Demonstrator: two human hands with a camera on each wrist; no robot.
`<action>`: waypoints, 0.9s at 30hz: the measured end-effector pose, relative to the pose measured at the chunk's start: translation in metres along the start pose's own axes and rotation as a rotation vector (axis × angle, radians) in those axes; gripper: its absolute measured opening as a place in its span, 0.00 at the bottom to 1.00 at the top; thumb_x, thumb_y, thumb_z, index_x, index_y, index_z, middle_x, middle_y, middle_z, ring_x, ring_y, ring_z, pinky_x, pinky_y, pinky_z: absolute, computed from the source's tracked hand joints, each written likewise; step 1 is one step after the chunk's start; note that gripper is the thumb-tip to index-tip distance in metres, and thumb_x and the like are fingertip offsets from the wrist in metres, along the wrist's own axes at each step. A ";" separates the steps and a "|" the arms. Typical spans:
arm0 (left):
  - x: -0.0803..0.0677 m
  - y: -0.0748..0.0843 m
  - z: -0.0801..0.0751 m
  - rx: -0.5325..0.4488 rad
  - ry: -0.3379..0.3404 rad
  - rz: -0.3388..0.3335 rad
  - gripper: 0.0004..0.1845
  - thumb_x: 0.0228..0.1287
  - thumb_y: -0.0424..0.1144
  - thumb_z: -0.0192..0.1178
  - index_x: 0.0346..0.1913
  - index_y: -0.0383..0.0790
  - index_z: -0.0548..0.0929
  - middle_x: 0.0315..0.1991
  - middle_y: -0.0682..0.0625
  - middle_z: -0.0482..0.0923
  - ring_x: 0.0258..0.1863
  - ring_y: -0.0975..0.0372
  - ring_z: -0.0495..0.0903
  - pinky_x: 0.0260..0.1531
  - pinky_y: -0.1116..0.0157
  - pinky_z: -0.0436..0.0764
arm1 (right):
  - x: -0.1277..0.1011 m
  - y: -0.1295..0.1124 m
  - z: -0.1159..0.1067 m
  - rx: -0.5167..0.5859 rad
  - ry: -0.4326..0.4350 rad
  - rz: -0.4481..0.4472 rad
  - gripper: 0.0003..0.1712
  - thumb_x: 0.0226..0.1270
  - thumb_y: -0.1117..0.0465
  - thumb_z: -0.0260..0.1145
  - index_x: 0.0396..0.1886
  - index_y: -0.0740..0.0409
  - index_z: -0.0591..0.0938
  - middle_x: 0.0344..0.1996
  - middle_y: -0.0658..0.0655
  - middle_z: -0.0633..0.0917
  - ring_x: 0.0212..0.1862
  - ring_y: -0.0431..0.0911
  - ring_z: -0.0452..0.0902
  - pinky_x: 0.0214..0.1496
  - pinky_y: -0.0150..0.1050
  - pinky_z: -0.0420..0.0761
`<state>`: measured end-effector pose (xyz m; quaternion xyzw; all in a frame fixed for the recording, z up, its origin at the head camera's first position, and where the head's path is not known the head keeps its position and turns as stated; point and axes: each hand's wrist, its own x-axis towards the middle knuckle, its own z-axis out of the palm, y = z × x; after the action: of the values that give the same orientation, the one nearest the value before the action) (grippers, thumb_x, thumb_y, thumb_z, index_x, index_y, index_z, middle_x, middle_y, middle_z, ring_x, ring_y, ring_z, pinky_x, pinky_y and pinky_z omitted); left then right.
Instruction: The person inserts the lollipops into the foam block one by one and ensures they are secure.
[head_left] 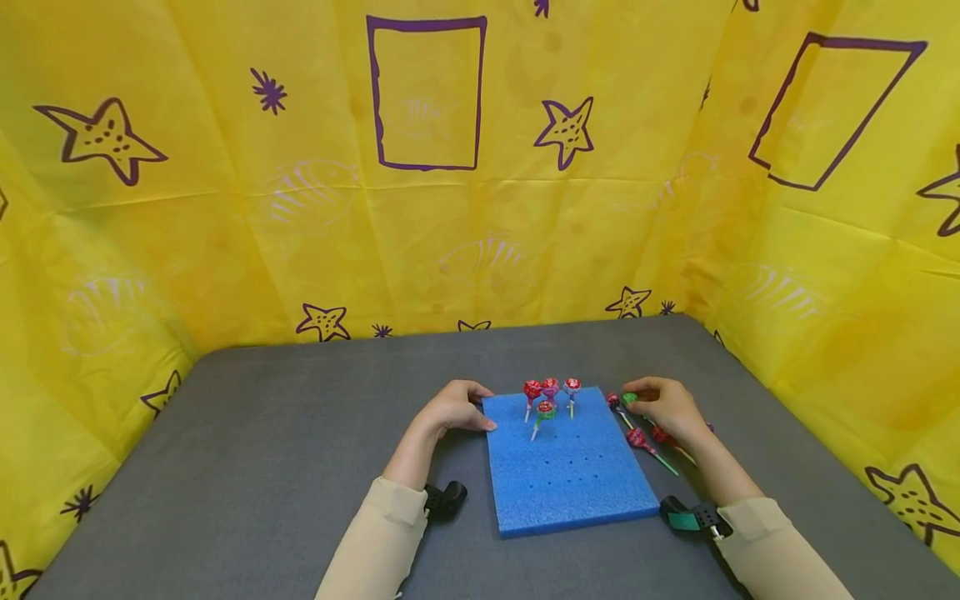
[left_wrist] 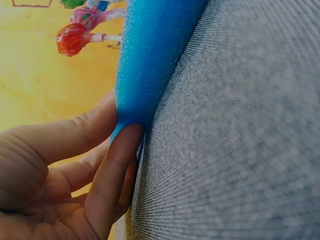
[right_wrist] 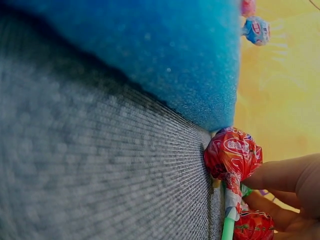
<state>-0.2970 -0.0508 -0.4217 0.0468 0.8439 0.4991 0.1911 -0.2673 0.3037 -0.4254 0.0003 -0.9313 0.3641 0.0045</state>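
Note:
My left hand (head_left: 459,406) pinches the far left corner of a blue foam board (head_left: 555,508), thumb on the top face and fingers at the side in the left wrist view. Several wrapped lollipops stand in the board's far half: a red one (head_left: 532,389), a pink one (head_left: 551,386), a blue one (head_left: 573,385) and a green one (head_left: 545,409) tilted nearer. Right of the board, my right hand (head_left: 666,406) has thumb and forefinger around the head of a green lollipop (head_left: 630,399). A red lollipop (right_wrist: 233,155) mostly hides that grip in the right wrist view.
Loose lollipops, among them a red one (head_left: 636,438), lie on the grey table (head_left: 300,467) along the board's right edge and under my right hand. Rows of small holes (head_left: 570,462) mark the board's nearer half. Yellow patterned cloth (head_left: 420,250) encloses the back and sides.

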 end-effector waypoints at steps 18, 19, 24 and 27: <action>0.002 -0.001 0.000 -0.006 -0.006 0.001 0.26 0.51 0.31 0.74 0.55 0.35 0.82 0.51 0.38 0.78 0.37 0.59 0.79 0.37 0.66 0.85 | 0.001 -0.002 -0.002 0.051 0.036 -0.004 0.18 0.66 0.61 0.67 0.55 0.60 0.83 0.53 0.67 0.85 0.51 0.57 0.81 0.42 0.37 0.78; 0.001 -0.001 0.000 -0.005 -0.007 0.001 0.26 0.51 0.31 0.74 0.55 0.35 0.82 0.51 0.38 0.78 0.37 0.59 0.79 0.37 0.66 0.85 | 0.001 -0.003 -0.002 0.057 0.041 -0.004 0.19 0.66 0.61 0.67 0.55 0.61 0.83 0.53 0.67 0.85 0.51 0.56 0.81 0.41 0.36 0.77; 0.001 -0.001 0.000 -0.002 -0.007 0.002 0.26 0.51 0.31 0.75 0.55 0.35 0.82 0.52 0.38 0.78 0.37 0.59 0.80 0.38 0.65 0.85 | 0.000 -0.007 -0.004 0.075 0.089 -0.007 0.20 0.67 0.61 0.66 0.57 0.61 0.82 0.53 0.67 0.85 0.50 0.56 0.82 0.44 0.39 0.80; 0.001 -0.001 0.000 -0.003 -0.007 0.002 0.26 0.50 0.30 0.75 0.55 0.35 0.82 0.52 0.38 0.78 0.38 0.59 0.80 0.38 0.65 0.85 | -0.001 -0.011 -0.005 0.091 0.129 -0.005 0.20 0.68 0.60 0.66 0.58 0.60 0.81 0.54 0.66 0.84 0.53 0.57 0.81 0.48 0.36 0.81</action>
<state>-0.2977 -0.0512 -0.4227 0.0491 0.8424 0.5004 0.1938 -0.2659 0.2996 -0.4142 -0.0208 -0.9117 0.4051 0.0653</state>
